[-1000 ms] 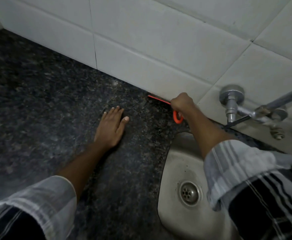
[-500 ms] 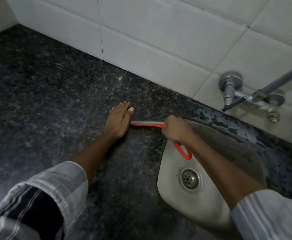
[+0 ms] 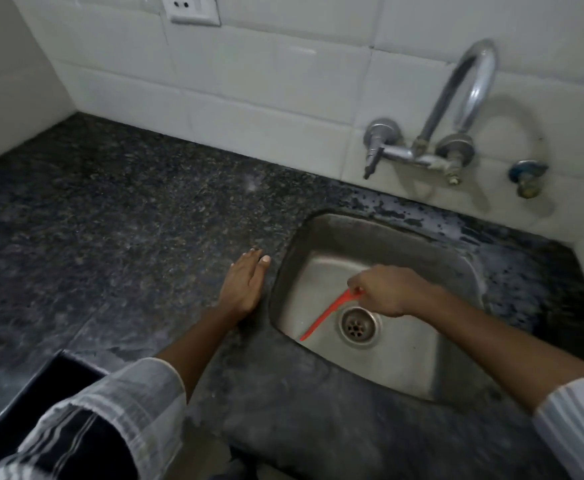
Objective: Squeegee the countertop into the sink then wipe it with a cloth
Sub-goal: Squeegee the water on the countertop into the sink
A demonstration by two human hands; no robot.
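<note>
**Orange squeegee held over the sink basin**

The person's right hand (image 3: 385, 291) is above the steel sink (image 3: 456, 258), with the fingers closed around one end of the orange squeegee (image 3: 325, 317). The tool slants down and to the left from the fist, and its free end is near the left inner wall of the basin, just beside the round drain (image 3: 357, 325). Whether the tip touches the metal cannot be told, because the picture is soft there. The blade itself is seen almost edge-on, so only a thin orange strip shows.

The left hand (image 3: 243, 285) lies flat, palm down, on the dark speckled countertop (image 3: 110, 216), with the fingers straight and pressed together, holding nothing. It is just beside the left rim of the sink. Both forearms come out from rolled sleeves of a striped shirt.

Behind the sink, a curved metal tap (image 3: 456, 98) with two valve handles is fixed on the white tiled wall (image 3: 266, 81). A smaller blue-topped valve (image 3: 527, 173) is to its right. The countertop strip between sink and wall looks wet and patchy. At the top edge of the view, a white wall socket (image 3: 193, 8) is partly visible. No brand, label or other writing can be read on any item.
</note>
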